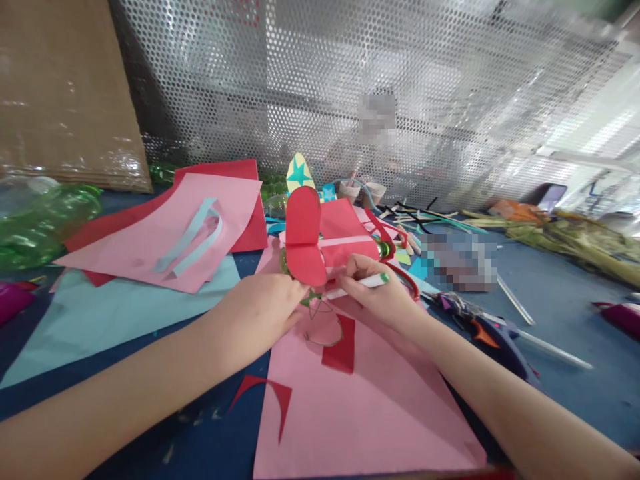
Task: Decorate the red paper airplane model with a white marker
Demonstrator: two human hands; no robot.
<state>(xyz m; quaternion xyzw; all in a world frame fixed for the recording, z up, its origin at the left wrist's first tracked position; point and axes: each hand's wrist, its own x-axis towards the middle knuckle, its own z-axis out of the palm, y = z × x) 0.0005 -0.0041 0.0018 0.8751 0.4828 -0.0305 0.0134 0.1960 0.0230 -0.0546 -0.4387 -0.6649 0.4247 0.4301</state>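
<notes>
My left hand [260, 308] is closed on the near end of a craft model [330, 243], a green plastic bottle wrapped in red and pink paper with a red folded wing. My right hand [383, 293] grips a white pen with a green cap [363, 285], its tip against the model's lower side. Both hands rest over a large pink paper sheet [360, 407] on the blue floor. A pink paper circle with a drawn star [323, 323] lies just under the hands, beside a red paper scrap [340, 347].
Pink, red and light blue sheets [165, 233] lie at the left, with green plastic bottles [35, 217] and cardboard [60, 93] beyond. Perforated metal mesh [350, 87] stands behind. Straws, sticks and paper scraps [450, 220] clutter the right. A red curved offcut [273, 393] lies near.
</notes>
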